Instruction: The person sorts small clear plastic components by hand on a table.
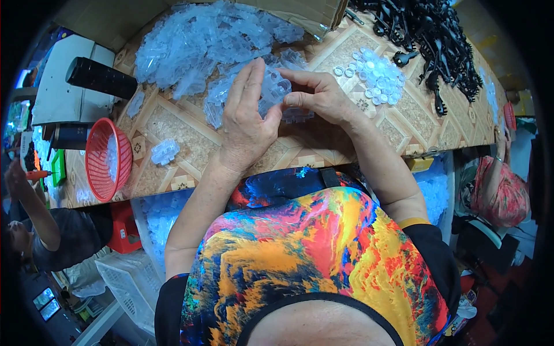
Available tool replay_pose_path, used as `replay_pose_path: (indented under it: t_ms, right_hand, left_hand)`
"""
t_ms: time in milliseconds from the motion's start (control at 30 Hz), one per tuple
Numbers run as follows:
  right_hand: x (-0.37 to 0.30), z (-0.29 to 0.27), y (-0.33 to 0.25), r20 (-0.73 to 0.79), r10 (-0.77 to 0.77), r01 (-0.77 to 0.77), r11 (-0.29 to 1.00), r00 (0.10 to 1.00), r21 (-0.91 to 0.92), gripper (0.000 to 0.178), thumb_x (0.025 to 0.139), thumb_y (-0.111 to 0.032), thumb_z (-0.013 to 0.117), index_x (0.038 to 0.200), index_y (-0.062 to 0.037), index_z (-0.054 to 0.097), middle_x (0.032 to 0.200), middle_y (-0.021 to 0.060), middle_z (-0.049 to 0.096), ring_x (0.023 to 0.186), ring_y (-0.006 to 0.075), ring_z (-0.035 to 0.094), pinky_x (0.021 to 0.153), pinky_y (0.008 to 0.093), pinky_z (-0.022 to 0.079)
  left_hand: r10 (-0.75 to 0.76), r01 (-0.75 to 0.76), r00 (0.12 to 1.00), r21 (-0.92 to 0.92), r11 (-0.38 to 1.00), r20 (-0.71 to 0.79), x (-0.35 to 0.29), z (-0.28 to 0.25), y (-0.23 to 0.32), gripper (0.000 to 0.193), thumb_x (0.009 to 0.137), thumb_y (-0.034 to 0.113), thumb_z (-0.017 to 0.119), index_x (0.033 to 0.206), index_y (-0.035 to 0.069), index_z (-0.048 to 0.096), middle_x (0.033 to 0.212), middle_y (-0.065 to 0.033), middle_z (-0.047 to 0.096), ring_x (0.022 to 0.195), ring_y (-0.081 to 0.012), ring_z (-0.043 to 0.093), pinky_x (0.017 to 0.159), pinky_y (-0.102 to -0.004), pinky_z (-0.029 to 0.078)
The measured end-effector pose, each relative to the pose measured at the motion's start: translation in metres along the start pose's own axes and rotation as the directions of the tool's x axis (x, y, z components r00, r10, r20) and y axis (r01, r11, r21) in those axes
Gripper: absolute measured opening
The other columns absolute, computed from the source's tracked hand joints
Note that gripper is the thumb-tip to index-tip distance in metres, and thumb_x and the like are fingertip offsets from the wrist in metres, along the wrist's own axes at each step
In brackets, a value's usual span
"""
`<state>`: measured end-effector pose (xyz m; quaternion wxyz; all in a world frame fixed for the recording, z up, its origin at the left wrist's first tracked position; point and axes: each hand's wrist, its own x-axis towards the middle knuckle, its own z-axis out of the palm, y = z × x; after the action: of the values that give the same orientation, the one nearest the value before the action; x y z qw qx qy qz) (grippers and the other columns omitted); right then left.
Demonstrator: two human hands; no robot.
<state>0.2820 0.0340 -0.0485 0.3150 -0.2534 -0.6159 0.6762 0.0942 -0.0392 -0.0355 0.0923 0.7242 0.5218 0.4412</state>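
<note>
My left hand (pixel 248 121) has its fingers straight and close together, the thumb bent in toward them. A clear plastic part (pixel 275 89) with a rounded end sits between my two hands. My right hand (pixel 321 95) reaches in from the other side, its thumb and forefinger at the rounded end of that part. Both hands appear to hold it, though my left fingers partly hide the grip. Just behind and below them lies a small heap of similar clear pieces (pixel 214 104). Beyond it rises a large pile of clear plastic parts (pixel 190 43).
Small round clear caps (pixel 381 78) lie to the right, before a heap of black clip-like parts (pixel 427 34). At left are a red basket (pixel 124 158), a black cylinder (pixel 101 78) and a clear piece (pixel 165 151). A cardboard box (pixel 294 14) stands behind. Other people work at both sides.
</note>
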Motion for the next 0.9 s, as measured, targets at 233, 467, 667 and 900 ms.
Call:
replay_pose_path:
  t_ms: [233,467,667,900]
  right_hand:
    - [0.001,0.022,0.008,-0.138,0.066,-0.080,0.992,0.988,-0.098,0.046,0.093,-0.009,0.069,0.138,-0.0095,0.062,0.096,-0.0043,0.067,0.076,0.0029,0.056,0.063,0.0199,0.047]
    - [0.005,0.047,0.010,-0.293,-0.131,0.047,0.960,0.947,-0.277,0.041,0.092,0.000,0.066,0.132,-0.0095,0.067,0.098,0.0001,0.066,0.085,0.0061,0.058,0.073,0.0233,0.051]
    - [0.009,0.064,-0.016,-0.220,-0.361,0.128,0.730,0.906,-0.672,0.045,0.088,0.005,0.067,0.131,-0.0098,0.067,0.109,0.0059,0.068,0.089,0.0119,0.063,0.080,0.0254,0.052]
    - [0.069,0.078,-0.035,0.226,-0.566,0.343,0.108,0.793,-0.933,0.042,0.081,0.006,0.061,0.118,-0.0104,0.071,0.114,0.0134,0.070,0.103,0.0334,0.066,0.087,0.0396,0.055]
  left_hand:
    - [0.014,-0.013,1.000,0.043,0.999,-0.020,-0.020,-0.028,0.004,0.081,0.070,0.005,0.078,0.144,-0.002,0.046,0.137,-0.0254,0.054,0.123,-0.0435,0.055,0.104,-0.0469,0.047]
    - [0.076,-0.084,0.996,0.244,0.966,0.039,-0.044,-0.057,-0.003,0.086,0.069,0.010,0.082,0.146,-0.001,0.045,0.145,-0.0213,0.050,0.123,-0.0421,0.051,0.106,-0.0474,0.043]
    - [0.111,-0.107,0.994,0.157,0.982,-0.019,-0.061,-0.067,-0.009,0.071,0.078,0.014,0.077,0.142,0.000,0.050,0.146,-0.0229,0.049,0.127,-0.0426,0.050,0.107,-0.0492,0.042]
    - [-0.020,0.142,0.973,0.521,0.842,-0.232,-0.077,-0.112,-0.044,0.048,0.085,0.019,0.073,0.130,0.007,0.064,0.140,-0.0208,0.055,0.127,-0.0427,0.050,0.110,-0.0516,0.039]
